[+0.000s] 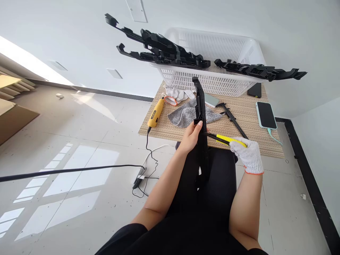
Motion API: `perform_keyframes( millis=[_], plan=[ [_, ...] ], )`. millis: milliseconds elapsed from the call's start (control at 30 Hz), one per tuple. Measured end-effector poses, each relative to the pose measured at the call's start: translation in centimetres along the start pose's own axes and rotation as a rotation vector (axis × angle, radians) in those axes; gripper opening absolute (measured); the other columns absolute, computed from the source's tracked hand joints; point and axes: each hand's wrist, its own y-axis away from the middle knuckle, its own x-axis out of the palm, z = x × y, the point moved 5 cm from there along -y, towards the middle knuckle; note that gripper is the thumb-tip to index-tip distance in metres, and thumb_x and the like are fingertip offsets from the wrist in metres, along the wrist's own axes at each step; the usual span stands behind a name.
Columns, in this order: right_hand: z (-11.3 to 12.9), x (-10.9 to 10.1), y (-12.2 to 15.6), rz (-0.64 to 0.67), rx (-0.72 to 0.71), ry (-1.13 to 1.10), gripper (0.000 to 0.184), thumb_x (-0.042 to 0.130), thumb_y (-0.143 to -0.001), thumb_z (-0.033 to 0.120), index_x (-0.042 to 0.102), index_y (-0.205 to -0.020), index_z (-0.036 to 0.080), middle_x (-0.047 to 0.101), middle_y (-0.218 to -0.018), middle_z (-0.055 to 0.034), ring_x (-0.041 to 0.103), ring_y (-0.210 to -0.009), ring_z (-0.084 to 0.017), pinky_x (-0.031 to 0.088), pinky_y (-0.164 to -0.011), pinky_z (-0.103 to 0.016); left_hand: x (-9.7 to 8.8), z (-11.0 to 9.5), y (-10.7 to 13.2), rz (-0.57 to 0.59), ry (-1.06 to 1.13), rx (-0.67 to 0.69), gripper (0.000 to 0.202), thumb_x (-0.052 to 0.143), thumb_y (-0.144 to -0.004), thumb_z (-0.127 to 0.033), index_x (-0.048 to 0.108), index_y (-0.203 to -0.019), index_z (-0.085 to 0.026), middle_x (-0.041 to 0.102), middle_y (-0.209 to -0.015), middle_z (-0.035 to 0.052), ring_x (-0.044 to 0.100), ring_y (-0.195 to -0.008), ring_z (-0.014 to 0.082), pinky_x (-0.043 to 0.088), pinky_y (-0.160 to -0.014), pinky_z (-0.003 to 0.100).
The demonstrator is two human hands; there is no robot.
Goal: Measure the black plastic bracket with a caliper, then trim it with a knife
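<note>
I record one label [153, 114], dark, on the yellow tool [156, 110] at 9 o'clock from the part [200, 102]; its lettering is too small for me to read. The part is black, long and narrow, hooked at its 12 o'clock end, running down toward 6. The bare left hand [191, 136] pinches it mid-length. The gloved right hand [247, 152] is wrapped round the knife [224, 139] at 4 o'clock, blade at the part; contact I cannot confirm.
</note>
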Motion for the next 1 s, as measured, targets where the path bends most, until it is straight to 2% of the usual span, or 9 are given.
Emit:
perform_keyframes(
  millis=[100, 333, 467, 667, 800, 933, 1000],
  plan=[
    [-0.19, 0.25, 0.04, 0.055, 0.009, 0.012, 0.041, 0.083, -0.067, 0.050, 0.078, -0.090, 0.017, 0.061, -0.057, -0.0010, 0.048, -0.049, -0.013, 0.038, -0.045, -0.027, 0.01, 0.03, 0.07, 0.007, 0.019, -0.007, 0.055, 0.062, -0.084, -0.067, 0.061, -0.108, -0.017, 0.071, -0.082, 0.0039, 0.068, -0.072, 0.0159, 0.054, -0.059, 0.025],
    [-0.62, 0.13, -0.01, 0.026, -0.020, 0.009, 0.039, 0.080, -0.070, 0.051, 0.078, -0.092, 0.018, 0.061, -0.059, -0.0009, 0.047, -0.051, -0.013, 0.036, -0.046, -0.026, -0.04, -0.04, 0.09, -0.010, -0.033, 0.017, 0.054, 0.058, -0.086, -0.067, 0.063, -0.108, -0.018, 0.070, -0.083, 0.0039, 0.068, -0.075, 0.0164, 0.054, -0.064, 0.027],
    [-0.69, -0.02, -0.06, -0.039, -0.032, -0.014, 0.039, 0.079, -0.073, 0.049, 0.077, -0.095, 0.018, 0.061, -0.058, -0.0005, 0.048, -0.052, -0.013, 0.037, -0.046, -0.026, -0.08, 0.06, 0.06, -0.022, -0.045, -0.004, 0.052, 0.059, -0.086, -0.066, 0.062, -0.108, -0.019, 0.070, -0.084, 0.0035, 0.068, -0.072, 0.0160, 0.052, -0.062, 0.027],
    [-0.26, -0.01, 0.03, 0.003, -0.008, 0.003, 0.036, 0.077, -0.074, 0.048, 0.077, -0.093, 0.018, 0.062, -0.059, -0.0012, 0.049, -0.052, -0.013, 0.038, -0.047, -0.025, 0.06, -0.08, -0.10, -0.043, -0.051, 0.024, 0.045, 0.060, -0.087, -0.063, 0.058, -0.097, -0.018, 0.069, -0.082, 0.0029, 0.067, -0.073, 0.0146, 0.054, -0.068, 0.027],
    [-0.20, 0.37, 0.11, 0.119, 0.029, 0.035, 0.036, 0.079, -0.071, 0.048, 0.078, -0.090, 0.017, 0.062, -0.058, -0.0023, 0.049, -0.051, -0.013, 0.037, -0.046, -0.026, 0.11, 0.11, -0.31, -0.053, 0.041, 0.020, 0.044, 0.065, -0.085, -0.058, 0.052, -0.105, -0.022, 0.068, -0.089, 0.0012, 0.069, -0.077, 0.0149, 0.054, -0.064, 0.026],
    [-0.29, 0.02, 0.06, 0.017, 0.010, 0.031, 0.038, 0.077, -0.074, 0.049, 0.078, -0.094, 0.017, 0.062, -0.059, -0.0016, 0.049, -0.051, -0.013, 0.036, -0.046, -0.025, 0.13, -0.08, -0.38, -0.039, 0.045, 0.061, 0.043, 0.065, -0.086, -0.057, 0.050, -0.106, -0.022, 0.066, -0.088, 0.0002, 0.069, -0.080, 0.0147, 0.055, -0.065, 0.026],
    [-0.44, 0.45, 0.04, 0.071, 0.007, 0.044, 0.040, 0.078, -0.073, 0.049, 0.078, -0.097, 0.017, 0.063, -0.061, -0.0016, 0.049, -0.053, -0.013, 0.037, -0.047, -0.025, 0.11, -0.09, -0.37, -0.038, 0.031, 0.060, 0.041, 0.064, -0.087, -0.056, 0.051, -0.104, -0.022, 0.066, -0.087, 0.0000, 0.068, -0.080, 0.0144, 0.055, -0.065, 0.026]
  ],
)
